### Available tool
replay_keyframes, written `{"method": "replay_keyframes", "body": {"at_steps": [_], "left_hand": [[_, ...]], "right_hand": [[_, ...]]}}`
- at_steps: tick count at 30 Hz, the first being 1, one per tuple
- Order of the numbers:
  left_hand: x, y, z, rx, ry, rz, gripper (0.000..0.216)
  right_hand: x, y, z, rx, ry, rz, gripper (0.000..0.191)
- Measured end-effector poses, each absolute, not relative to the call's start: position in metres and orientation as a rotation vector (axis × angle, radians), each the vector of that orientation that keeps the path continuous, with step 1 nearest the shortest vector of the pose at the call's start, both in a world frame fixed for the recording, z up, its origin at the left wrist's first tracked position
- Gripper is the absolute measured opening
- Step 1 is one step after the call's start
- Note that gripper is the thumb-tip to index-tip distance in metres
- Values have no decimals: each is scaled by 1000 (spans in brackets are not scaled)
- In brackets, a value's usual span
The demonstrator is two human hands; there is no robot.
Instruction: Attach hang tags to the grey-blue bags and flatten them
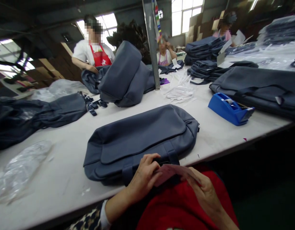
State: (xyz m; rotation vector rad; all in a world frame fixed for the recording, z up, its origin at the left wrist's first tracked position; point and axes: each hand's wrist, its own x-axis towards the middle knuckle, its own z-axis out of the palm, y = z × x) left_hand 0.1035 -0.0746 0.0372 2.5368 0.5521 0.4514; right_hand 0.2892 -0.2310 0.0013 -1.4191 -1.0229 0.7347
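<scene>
A dark blue-grey bag (142,137) lies flat on the white table (65,179) in front of me, its handle side toward me. My left hand (144,175) is curled at the bag's near edge, its fingers closed on a thin pinkish card or paper (168,174). The other end of that card sits in my right hand (202,188), whose fingers are also closed on it, just above my red apron.
A blue tape dispenser (230,108) stands right of the bag. More dark bags (124,76) are piled across the table and at the right (262,86). Crumpled clear plastic (20,169) lies at the left. Three other people work at the far side.
</scene>
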Motion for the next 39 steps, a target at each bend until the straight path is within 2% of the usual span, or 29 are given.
{"method": "replay_keyframes", "body": {"at_steps": [3,7,9,14,20,23,26,30,36,39], "left_hand": [[107,-70,56,2173,526,378,17],[109,-62,67,1495,546,248,49],[111,-61,66,1324,543,250,53],[128,-72,62,1714,519,340,36],[156,-81,58,1983,723,479,45],[164,-82,58,1986,765,425,49],[163,-81,56,1980,717,430,43],[146,-80,45,2118,687,626,35],[116,-92,22,2296,850,617,42],[114,-100,16,2296,821,638,47]], "right_hand": [[294,-228,5,-1407,-732,789,42],[299,-219,1,-1212,-383,937,45],[299,-213,0,-1164,-303,977,51],[290,-209,2,-1337,-447,918,57],[281,-217,12,-1327,-815,842,65],[281,-217,16,-1290,-930,803,61],[284,-213,18,-1405,-806,802,54],[295,-208,21,-1428,-619,810,56],[301,-206,23,-1258,-540,922,47],[300,-205,21,-1162,-454,952,50]]}}
